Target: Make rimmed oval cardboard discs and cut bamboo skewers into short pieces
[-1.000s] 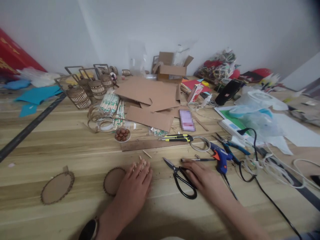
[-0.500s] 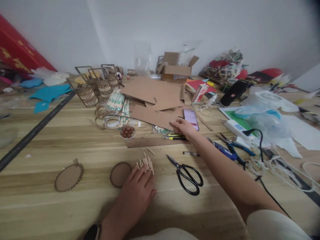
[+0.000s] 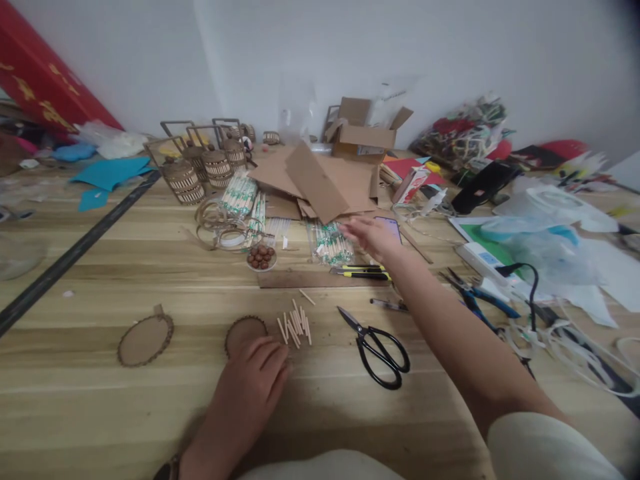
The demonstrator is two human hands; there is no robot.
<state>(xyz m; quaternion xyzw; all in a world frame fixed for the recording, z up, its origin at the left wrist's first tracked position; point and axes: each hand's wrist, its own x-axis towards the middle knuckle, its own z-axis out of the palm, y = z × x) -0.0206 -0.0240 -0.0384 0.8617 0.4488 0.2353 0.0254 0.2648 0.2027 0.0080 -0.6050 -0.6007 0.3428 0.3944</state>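
Observation:
My left hand [image 3: 250,383] rests on the table with loosely bent fingers, covering the near part of a round cardboard disc [image 3: 245,327] with a ridged edge. Just right of its fingers lies a small pile of short wooden sticks [image 3: 296,323]. My right hand [image 3: 373,239] reaches forward, fingers stretched out and apart, beside a clear bag of green-marked wrapped sticks [image 3: 334,244]. Beyond those fingers a cardboard strip [image 3: 317,183] lies at a slant over larger cardboard sheets [image 3: 270,170]. A phone [image 3: 390,227] is partly hidden behind the right hand.
Black-handled scissors [image 3: 383,353] lie between my arms. Yellow-black utility knives [image 3: 363,272], a bowl of brown beads [image 3: 261,257] and another ridged disc [image 3: 145,340] are nearby. Small barrel-shaped lanterns [image 3: 185,181] stand at the back left. Pliers [image 3: 475,293] and cables [image 3: 560,340] lie to the right.
The cardboard strip has moved back and turned, away from my right hand, uncovering the bag of wrapped sticks. My left hand has shifted off the stick pile toward the disc, its fingers more bent.

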